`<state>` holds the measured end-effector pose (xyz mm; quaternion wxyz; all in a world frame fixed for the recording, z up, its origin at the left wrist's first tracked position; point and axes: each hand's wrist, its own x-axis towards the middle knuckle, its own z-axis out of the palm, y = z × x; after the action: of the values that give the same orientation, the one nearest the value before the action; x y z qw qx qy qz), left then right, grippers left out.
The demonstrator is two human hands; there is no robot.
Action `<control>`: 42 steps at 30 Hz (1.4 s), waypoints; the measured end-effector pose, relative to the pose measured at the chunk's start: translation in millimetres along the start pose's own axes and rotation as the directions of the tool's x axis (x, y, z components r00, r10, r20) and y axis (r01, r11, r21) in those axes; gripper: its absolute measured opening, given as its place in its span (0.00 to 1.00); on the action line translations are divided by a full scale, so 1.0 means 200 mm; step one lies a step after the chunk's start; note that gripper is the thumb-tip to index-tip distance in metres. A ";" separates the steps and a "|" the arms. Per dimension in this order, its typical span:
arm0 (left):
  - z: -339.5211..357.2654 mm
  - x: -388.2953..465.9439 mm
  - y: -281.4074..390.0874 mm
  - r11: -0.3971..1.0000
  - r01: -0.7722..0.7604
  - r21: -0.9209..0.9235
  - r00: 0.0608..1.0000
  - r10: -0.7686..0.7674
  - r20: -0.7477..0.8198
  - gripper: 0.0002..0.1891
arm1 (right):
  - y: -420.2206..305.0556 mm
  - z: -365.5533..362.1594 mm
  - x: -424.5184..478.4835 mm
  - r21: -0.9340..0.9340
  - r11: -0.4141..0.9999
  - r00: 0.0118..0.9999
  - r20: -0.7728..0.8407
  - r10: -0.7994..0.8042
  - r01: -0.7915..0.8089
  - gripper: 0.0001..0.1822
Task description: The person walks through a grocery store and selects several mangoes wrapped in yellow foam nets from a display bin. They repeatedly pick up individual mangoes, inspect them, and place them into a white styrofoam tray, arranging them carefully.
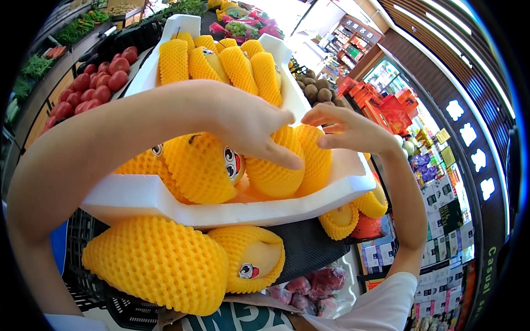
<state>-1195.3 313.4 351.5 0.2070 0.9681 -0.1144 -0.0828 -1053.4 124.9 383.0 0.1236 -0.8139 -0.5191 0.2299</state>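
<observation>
A white foam box (265, 213) before me holds several yellow fruits in yellow foam net sleeves. My left hand (256, 120) reaches across the box, thumb and fingers spread, over a netted fruit (273, 178). Whether the thumb touches that fruit I cannot tell. Over the box's right side is my right hand (350, 128), its fingers curved and apart, with nothing in them. It is nearest to another netted fruit (314, 161). Left of these lies a fruit with a cartoon-face sticker (203, 169). Part of the box's middle is hidden behind my left hand and forearm.
Below the box, a large netted fruit (157, 260) and a smaller one (258, 260) lie near my body, above a black plastic crate (132, 308). Tomatoes (93, 89) are piled at the left, kiwifruit (319, 89) at the right. Wrapped dark red fruit (312, 289) sits low down.
</observation>
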 end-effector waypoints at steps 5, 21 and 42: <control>0.00 0.01 -0.04 0.990 -0.132 -0.046 0.989 0.134 0.061 0.39 | 0.08 0.02 0.05 -0.037 0.997 0.996 0.061 -0.066 0.068 0.30; 0.11 -0.04 0.03 0.900 -0.250 0.357 0.944 0.309 -0.118 0.32 | -0.05 0.17 -0.08 -0.334 0.942 0.989 -0.126 -0.078 0.032 0.28; 0.08 -0.05 0.02 0.932 -0.200 0.301 0.954 0.256 -0.158 0.37 | 0.01 0.08 0.01 -0.250 0.938 0.971 0.081 -0.225 0.239 0.35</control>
<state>-1210.0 306.5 339.9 0.0856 0.9710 -0.2164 0.0539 -1058.8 125.1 368.7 0.0297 -0.7500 -0.6398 0.1651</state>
